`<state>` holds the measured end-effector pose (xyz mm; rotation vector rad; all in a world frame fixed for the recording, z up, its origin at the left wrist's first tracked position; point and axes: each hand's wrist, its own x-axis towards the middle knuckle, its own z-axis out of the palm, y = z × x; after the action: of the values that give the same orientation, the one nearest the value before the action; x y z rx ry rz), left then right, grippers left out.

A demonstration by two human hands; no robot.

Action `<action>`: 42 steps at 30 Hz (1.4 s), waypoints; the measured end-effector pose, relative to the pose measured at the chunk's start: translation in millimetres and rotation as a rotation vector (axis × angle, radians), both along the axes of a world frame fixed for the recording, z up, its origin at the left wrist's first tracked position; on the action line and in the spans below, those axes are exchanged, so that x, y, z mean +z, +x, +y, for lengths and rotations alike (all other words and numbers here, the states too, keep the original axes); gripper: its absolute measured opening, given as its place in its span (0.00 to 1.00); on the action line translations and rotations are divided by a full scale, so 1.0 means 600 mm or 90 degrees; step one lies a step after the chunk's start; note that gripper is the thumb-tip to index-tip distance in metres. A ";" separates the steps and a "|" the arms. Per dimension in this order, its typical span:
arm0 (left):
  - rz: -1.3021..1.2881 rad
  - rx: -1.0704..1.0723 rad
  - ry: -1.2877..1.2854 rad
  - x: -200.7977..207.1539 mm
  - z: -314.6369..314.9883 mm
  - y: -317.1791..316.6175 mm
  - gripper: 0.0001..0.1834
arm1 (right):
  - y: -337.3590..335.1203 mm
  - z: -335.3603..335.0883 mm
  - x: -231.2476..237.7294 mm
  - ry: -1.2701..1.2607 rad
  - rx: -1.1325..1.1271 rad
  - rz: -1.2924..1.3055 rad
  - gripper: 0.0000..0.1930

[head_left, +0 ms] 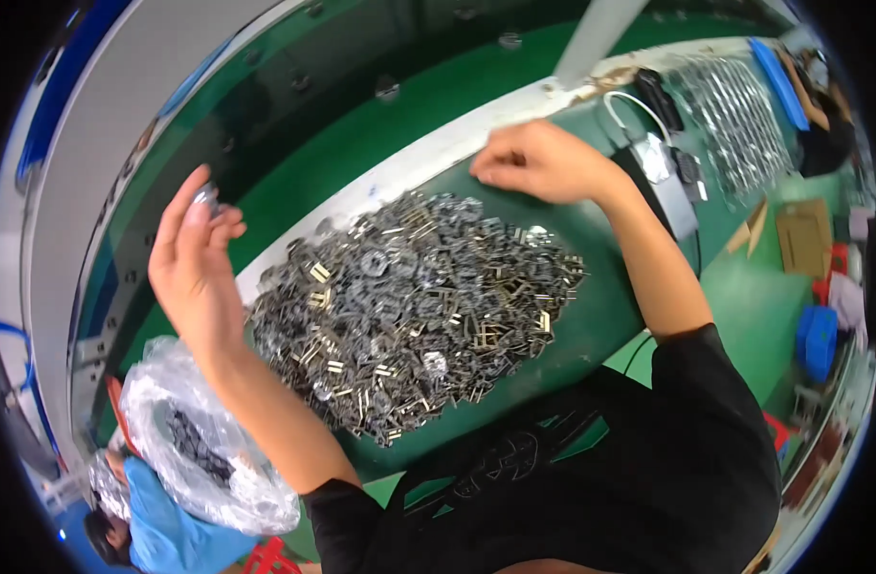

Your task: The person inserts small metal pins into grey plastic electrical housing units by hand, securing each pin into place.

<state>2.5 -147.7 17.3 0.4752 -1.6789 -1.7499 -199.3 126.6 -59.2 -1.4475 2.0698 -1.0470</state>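
Observation:
Raised at the left over the edge of the work surface, my left hand (pixel 194 273) pinches a small shiny grey part (pixel 207 198) between thumb and fingers. My right hand (pixel 543 165) is beyond the far right side of the pile, its fingers curled in and pressed together. Whatever it may hold is hidden. Between my arms lies a wide pile of small dark plug-like parts (pixel 409 297), many with brass-coloured flat pins. The pile sits on a green work surface (pixel 605 306), and neither hand touches it.
A clear plastic bag (pixel 151 383) of dark parts stands at the lower left, near a person in blue (pixel 184 526). At the right are a white device with a cable (pixel 677 206), rows of shiny wrapped items (pixel 739 124), a cardboard box (pixel 804 236) and a blue bin (pixel 817 342).

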 end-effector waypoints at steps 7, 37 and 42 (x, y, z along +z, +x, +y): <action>0.094 -0.194 0.108 -0.002 0.021 -0.008 0.24 | 0.080 0.184 0.052 0.089 -0.164 -0.029 0.12; 0.201 -0.401 0.330 -0.012 0.130 -0.016 0.24 | 0.111 -0.087 0.157 -0.512 0.002 -0.280 0.15; 0.209 -0.403 0.325 -0.017 0.120 -0.015 0.23 | 0.114 -0.086 0.165 -0.380 -0.023 -0.150 0.15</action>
<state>-6.5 -75.5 7.3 -0.1637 -1.2037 -2.5684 -131.1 75.0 39.7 -1.4458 1.6933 -1.8627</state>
